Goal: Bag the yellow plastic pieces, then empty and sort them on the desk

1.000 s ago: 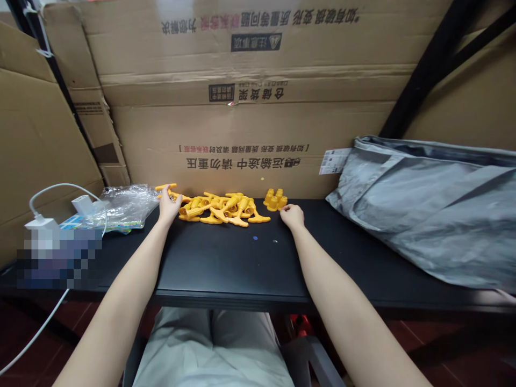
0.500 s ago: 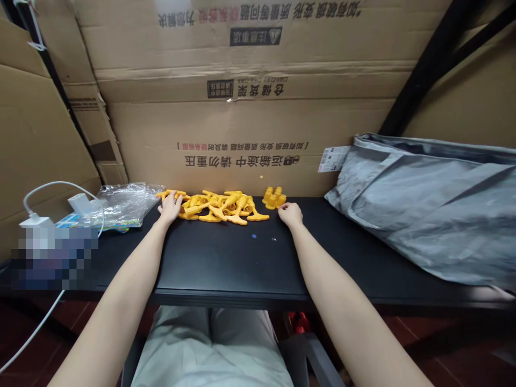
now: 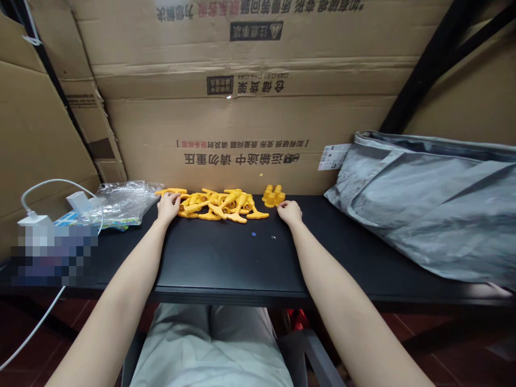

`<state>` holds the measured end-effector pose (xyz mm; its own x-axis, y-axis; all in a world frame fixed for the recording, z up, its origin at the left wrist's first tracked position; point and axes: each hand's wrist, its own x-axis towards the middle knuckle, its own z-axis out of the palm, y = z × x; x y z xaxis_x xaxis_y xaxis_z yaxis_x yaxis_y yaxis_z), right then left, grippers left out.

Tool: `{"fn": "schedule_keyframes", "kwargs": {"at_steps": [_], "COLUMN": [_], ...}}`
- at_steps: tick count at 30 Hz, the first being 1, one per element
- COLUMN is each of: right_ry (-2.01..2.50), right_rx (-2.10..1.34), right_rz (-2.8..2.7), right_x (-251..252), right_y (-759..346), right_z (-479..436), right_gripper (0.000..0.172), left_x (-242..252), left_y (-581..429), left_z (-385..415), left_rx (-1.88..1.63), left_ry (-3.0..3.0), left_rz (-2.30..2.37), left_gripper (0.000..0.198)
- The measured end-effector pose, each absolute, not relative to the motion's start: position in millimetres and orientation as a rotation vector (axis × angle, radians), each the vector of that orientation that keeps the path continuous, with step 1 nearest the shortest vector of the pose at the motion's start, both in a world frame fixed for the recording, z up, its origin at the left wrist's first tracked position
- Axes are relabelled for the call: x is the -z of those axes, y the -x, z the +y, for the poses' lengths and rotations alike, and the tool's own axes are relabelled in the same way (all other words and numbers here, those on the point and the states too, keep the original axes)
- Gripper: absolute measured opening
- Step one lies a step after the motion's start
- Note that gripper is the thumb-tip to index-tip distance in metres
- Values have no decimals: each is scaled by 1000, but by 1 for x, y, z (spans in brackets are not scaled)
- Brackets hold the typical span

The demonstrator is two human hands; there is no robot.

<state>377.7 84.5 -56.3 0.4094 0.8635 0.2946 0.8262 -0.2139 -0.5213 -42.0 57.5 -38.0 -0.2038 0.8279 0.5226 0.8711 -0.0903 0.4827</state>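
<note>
Yellow plastic T-shaped pieces [image 3: 217, 206] lie in a loose heap against the cardboard, several of them with a wide crossbar and a round stem. At the heap's left end my left hand [image 3: 167, 208] has its fingers curled round one T-shaped piece [image 3: 172, 191], whose crossbar shows beyond the fingers. To the right of the heap stands a small group of yellow cup-like plastic pieces [image 3: 274, 196]. My right hand [image 3: 291, 213] is closed beside this group, its fingertips at the group's right edge. Anything between those fingertips is hidden.
The black table [image 3: 226, 258] carries clear plastic bags [image 3: 127, 201] and a white charger with cable [image 3: 37, 226] on the left. A large grey fabric bag [image 3: 427, 209] fills the right side. Cardboard [image 3: 242, 118] walls the back and left.
My left hand's fingers have curled in at the heap's left end, where they lay spread over the pieces. My right hand stays almost where it was.
</note>
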Motion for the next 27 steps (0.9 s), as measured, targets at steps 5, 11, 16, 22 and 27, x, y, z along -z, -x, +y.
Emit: {"fn": "schedule_keyframes", "kwargs": {"at_steps": [5,11,16,22,27], "right_ry": [2024,2038,2045,2019,2021], "right_rx": [-59,-50,-42,-15,-16], "right_rz": [-1422,-1433,-1432,-1436,-1435], "right_x": [60,57,54,55,56], "right_y": [-380,-377,-375,-377,-377], "right_z": [87,85,82,84,85], "right_gripper": [16,18,21,19,19], "left_x": [40,46,47,42,40], "left_y": [41,42,41,39,36], "left_z": [63,72,75,70,62], "left_rx": [1220,1362,1358,1230,1124], "left_ry": [1994,2024,2029,2115,2123], "left_rz": [-2184,-2090,-2061,-2104,-2142], "left_gripper": [40,37,34,42,44]}}
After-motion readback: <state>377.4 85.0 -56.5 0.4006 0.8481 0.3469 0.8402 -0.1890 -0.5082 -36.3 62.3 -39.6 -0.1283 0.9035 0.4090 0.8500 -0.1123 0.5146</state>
